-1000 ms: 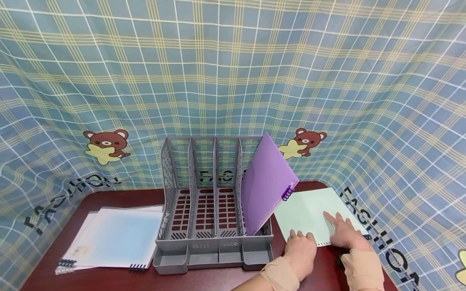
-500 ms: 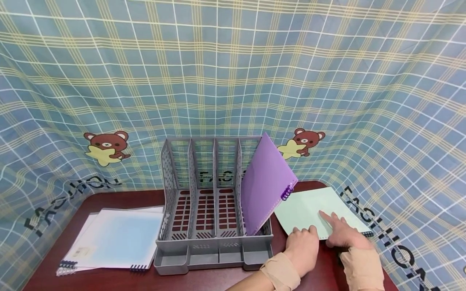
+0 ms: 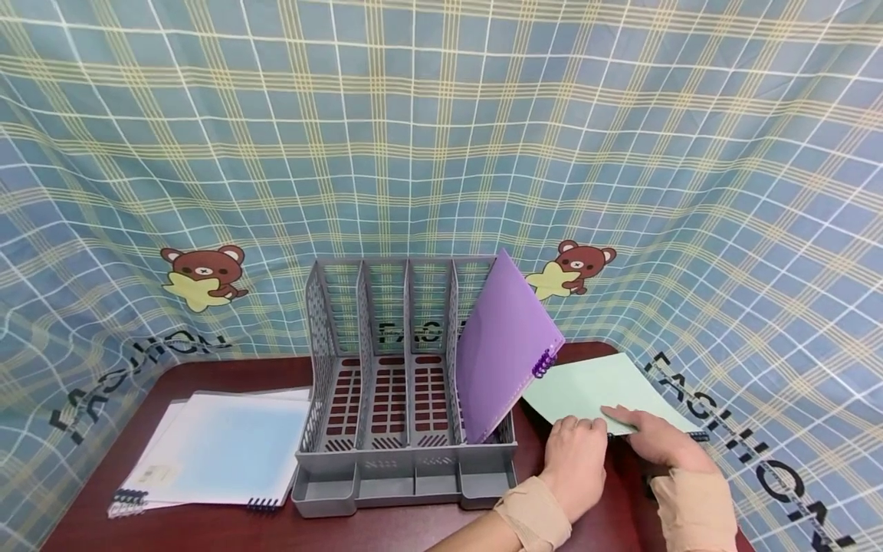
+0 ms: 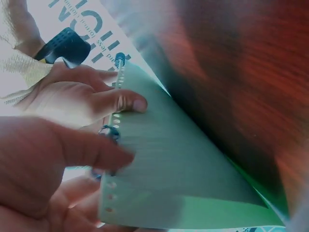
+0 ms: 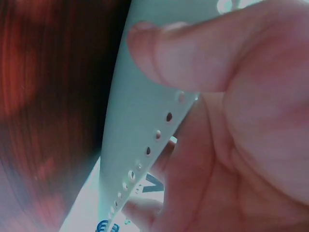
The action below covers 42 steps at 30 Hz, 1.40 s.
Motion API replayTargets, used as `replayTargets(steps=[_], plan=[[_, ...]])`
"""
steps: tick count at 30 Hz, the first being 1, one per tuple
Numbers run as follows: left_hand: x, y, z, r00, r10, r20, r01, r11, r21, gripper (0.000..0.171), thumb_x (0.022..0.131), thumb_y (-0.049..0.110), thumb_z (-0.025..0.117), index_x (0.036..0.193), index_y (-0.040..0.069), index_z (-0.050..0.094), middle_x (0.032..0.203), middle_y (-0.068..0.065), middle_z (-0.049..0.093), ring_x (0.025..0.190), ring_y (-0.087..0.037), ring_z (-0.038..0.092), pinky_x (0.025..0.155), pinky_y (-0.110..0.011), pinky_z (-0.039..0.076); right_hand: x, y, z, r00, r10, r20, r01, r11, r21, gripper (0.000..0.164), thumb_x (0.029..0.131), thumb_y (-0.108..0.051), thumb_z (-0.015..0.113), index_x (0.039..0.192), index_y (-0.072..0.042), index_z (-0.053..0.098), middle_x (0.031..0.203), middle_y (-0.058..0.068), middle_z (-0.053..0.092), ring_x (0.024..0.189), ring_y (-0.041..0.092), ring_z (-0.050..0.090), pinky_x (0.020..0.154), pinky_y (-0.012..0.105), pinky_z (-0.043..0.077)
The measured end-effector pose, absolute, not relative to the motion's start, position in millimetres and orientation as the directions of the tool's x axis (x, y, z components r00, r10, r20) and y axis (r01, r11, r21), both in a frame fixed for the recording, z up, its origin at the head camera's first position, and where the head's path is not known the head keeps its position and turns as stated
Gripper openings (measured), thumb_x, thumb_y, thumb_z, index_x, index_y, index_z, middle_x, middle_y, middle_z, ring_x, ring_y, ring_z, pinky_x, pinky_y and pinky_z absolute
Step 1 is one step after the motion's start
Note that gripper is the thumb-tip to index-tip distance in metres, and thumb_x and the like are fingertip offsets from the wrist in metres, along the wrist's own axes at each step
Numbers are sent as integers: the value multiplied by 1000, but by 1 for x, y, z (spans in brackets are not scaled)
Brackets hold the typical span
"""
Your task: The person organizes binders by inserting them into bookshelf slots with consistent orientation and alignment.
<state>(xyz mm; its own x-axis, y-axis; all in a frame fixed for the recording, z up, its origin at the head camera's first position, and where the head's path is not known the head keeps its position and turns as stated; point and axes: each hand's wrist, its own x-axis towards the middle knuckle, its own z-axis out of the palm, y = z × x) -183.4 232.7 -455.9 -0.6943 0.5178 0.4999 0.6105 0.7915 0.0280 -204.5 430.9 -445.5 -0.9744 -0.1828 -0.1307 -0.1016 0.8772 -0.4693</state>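
Both hands pinch the punched, ring-bound near edge of a pale green spiral notebook [image 3: 607,383], which is raised off the table while its far part lies low. My left hand [image 3: 576,464] grips near the left end of that edge. Close beside it, my right hand [image 3: 665,441] holds the edge further right. In the left wrist view, both thumbs are on the notebook's underside [image 4: 169,164], with fingers on the other face. The right wrist view shows the thumb across the cover [image 5: 130,111] by the row of holes; some fingertips are hidden.
A grey file organizer [image 3: 407,479] with upright dividers stands mid-table. In its rightmost slot leans a purple spiral notebook [image 3: 507,345]. Two pale spiral notebooks [image 3: 221,448] lie overlapped on the left of the dark red table [image 3: 386,533]. Checked cloth [image 3: 414,153] hangs behind and beside.
The green notebook's near edge has come up off the table. My hands have shifted slightly away from me, going from resting on the cover to gripping the edge. The organizer stays put.
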Motion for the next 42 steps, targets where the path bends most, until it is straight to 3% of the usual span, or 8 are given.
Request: replayTargets(steps=[4, 9, 13, 17, 24, 30, 36, 42], plan=[[-186, 232, -451, -635, 508, 582, 654, 754, 56, 20, 72, 26, 79, 82, 25, 62, 76, 13, 65, 77, -7, 59, 78, -20, 46, -199, 434, -439, -979, -189, -71, -136, 878, -459, 51, 84, 4, 53, 135, 1, 60, 122, 28, 63, 102, 36, 61, 84, 49, 50], [-189, 229, -441, -574, 488, 658, 695, 715, 76, 18, 72, 20, 77, 80, 24, 61, 73, 13, 64, 78, -7, 59, 81, -19, 46, -196, 433, -426, -984, -173, -47, -132, 874, -467, 52, 84, 5, 52, 134, -1, 61, 113, 22, 67, 86, 22, 54, 76, 42, 48], [-187, 225, -427, -532, 464, 708, 742, 659, 125, 23, 78, 15, 70, 100, 19, 67, 98, 6, 69, 105, -12, 61, 101, -27, 43, -194, 433, -417, -989, -150, 2, -137, 894, -427, 51, 87, 6, 49, 135, -4, 62, 119, 24, 66, 88, 23, 56, 75, 43, 47], [-178, 219, -406, -524, 428, 736, 772, 603, 199, 45, 83, 13, 62, 129, 15, 60, 134, -5, 59, 133, -23, 46, 112, -39, 35, -194, 436, -410, -984, -119, 132, -161, 912, -377, 47, 88, 5, 49, 130, -6, 66, 115, 25, 67, 94, 36, 63, 80, 54, 50], [-159, 192, -368, -535, 399, 745, 799, 527, 291, 49, 90, 16, 58, 138, 14, 54, 145, -7, 50, 137, -21, 42, 115, -33, 30, -183, 446, -391, -944, 7, 330, -104, 943, -317, 17, 92, -1, 47, 98, -1, 63, 79, 21, 63, 72, 40, 60, 63, 56, 46], [-146, 155, -333, -560, 315, 766, 798, 455, 396, 45, 88, 16, 61, 134, 13, 60, 136, 0, 58, 131, -15, 47, 111, -27, 33, -164, 439, -362, -864, 195, 463, 10, 928, -373, 35, 102, -19, 45, 70, -6, 49, 68, 22, 55, 63, 48, 53, 57, 58, 39], [-149, 117, -309, -617, 201, 761, 749, 448, 489, 46, 87, 13, 62, 132, 14, 61, 133, 1, 61, 129, -18, 49, 110, -31, 36, -146, 411, -329, -779, 421, 465, 122, 829, -546, 46, 103, -30, 42, 66, -2, 41, 65, 26, 48, 67, 51, 50, 56, 56, 37], [-170, 80, -304, -689, 116, 715, 663, 499, 558, 45, 86, 13, 62, 132, 13, 63, 133, -2, 61, 129, -19, 50, 110, -34, 36, -129, 380, -303, -590, 657, 469, 159, 664, -731, 60, 100, -35, 49, 56, 4, 37, 58, 18, 38, 60, 29, 42, 59, 40, 33]])
